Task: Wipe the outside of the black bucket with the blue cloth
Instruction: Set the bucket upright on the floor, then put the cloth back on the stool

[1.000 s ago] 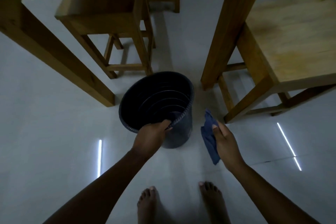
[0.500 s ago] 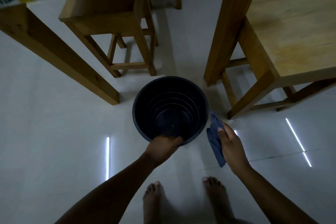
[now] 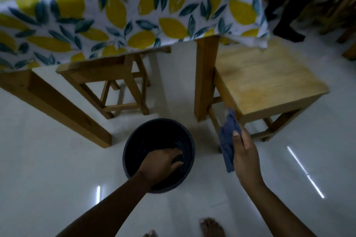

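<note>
The black bucket [image 3: 142, 140] stands upright on the white floor below the table, its open mouth facing up. My left hand [image 3: 161, 163] reaches into the mouth, with the fingers spread over the inner wall near the right side; whether it grips the rim is unclear. My right hand [image 3: 244, 152] is to the right of the bucket, apart from it, and holds the blue cloth [image 3: 228, 140], which hangs bunched from the thumb and fingers. The bucket's outer wall is mostly hidden from this angle.
A table with a lemon-print cloth [image 3: 123, 11] stands ahead, with its wooden legs [image 3: 204, 79] close to the bucket. One wooden stool [image 3: 265, 81] is at the right, another [image 3: 107, 82] is under the table. A person's dark-clothed leg [image 3: 289, 31] is at the far right. My bare feet [image 3: 211, 227] are at the bottom.
The view has tilted up and now shows the tablecloth. My left hand has moved from the near rim further into the bucket. My right hand has lifted the cloth higher.
</note>
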Available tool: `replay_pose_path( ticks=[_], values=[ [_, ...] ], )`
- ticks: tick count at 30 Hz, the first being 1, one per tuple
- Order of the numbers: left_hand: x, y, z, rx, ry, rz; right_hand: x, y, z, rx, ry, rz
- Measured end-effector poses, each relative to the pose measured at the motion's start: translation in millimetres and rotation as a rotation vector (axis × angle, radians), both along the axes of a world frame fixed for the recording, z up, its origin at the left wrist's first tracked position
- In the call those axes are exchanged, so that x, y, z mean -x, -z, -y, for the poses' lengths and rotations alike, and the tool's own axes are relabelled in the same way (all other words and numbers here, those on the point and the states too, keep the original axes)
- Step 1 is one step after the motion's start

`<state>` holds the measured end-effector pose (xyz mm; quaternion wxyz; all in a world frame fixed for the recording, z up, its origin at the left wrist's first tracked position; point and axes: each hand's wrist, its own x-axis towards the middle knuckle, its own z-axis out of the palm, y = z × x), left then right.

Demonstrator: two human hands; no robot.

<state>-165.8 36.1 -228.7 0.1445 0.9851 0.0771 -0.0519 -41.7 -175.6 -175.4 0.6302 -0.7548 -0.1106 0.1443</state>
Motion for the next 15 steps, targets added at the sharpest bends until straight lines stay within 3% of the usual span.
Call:
replay_pose_path(
  ticks=[6,9,15],
  values=[
    [-51,-71,14,0.011,-0.139,0.163,-54,-81,7,0.052,0.215,0.530],
    [-64,-88,22,0.039,-0.193,0.157,-94,-74,2,0.169,0.236,0.648],
    [-67,-95,34,0.068,-0.219,0.145,-127,-13,-5,0.908,-0.207,0.532]
  ],
)
